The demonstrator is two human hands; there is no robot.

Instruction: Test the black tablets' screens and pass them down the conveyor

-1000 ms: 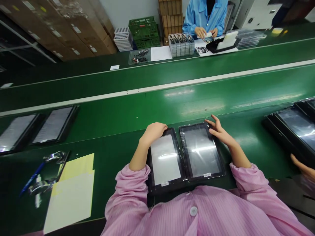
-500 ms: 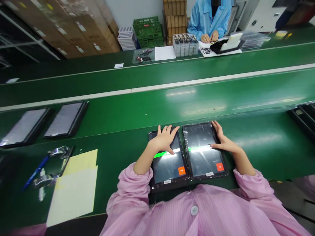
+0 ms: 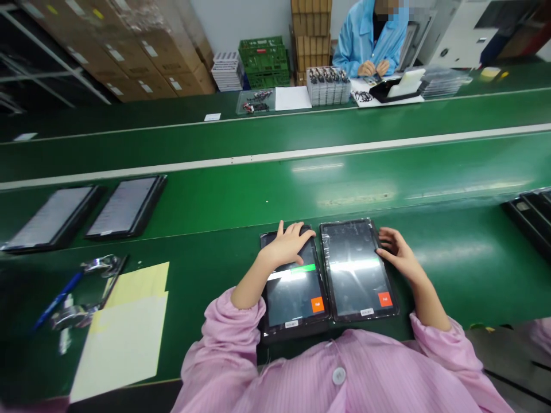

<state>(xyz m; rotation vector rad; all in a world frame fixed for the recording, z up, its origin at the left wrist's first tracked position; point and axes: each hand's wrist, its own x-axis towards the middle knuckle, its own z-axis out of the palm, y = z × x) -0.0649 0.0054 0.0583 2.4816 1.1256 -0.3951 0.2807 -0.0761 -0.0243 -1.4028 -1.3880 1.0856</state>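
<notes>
Two black tablets lie side by side in front of me, each with a dark lit screen, a white and green band and an orange-red "Fail" box. Over the upper part of the left tablet [image 3: 293, 298] rests my left hand [image 3: 287, 245], fingers spread and nothing held. The right tablet [image 3: 357, 281] is fully bare on its screen. At its upper right edge is my right hand [image 3: 396, 251], with fingers bent and thumb apart from them; whether the thumb touches the edge I cannot tell.
More tablets [image 3: 124, 206] lie at the left on the green bench. Yellow paper sheets [image 3: 124, 338], a blue pen [image 3: 58, 301] and glasses-like clear items sit nearer. Black devices [image 3: 531, 221] are stacked at the far right. Across the bench a person in blue [image 3: 372, 40] works.
My right hand has drawn off the right tablet's screen to its outer edge, its fingers curling. My left hand stays on the left tablet. The screens' green segments have shifted right.
</notes>
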